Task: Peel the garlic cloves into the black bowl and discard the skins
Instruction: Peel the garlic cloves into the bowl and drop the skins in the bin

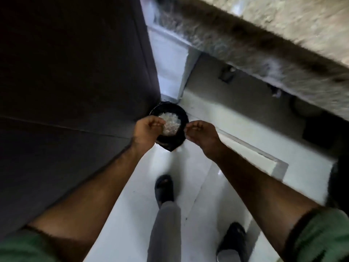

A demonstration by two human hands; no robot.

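A black bin lined with a black bag (184, 118) stands on the floor in the corner, and a heap of pale garlic skins (172, 122) lies inside it. My left hand (148, 130) hovers over the bin's left rim, back up and fingers curled; its fingertips are at the skins, and its palm side is hidden. Over the right rim my right hand (200, 134) has its fingers curled in, with nothing visible in them. The black bowl and the cloves are out of view.
A dark cabinet or appliance side (75, 72) rises on the left. A speckled stone counter edge (264, 40) runs along the upper right, with dark space under it. I stand on white floor tiles (136, 195), with my sandalled feet (164, 188) behind the bin.
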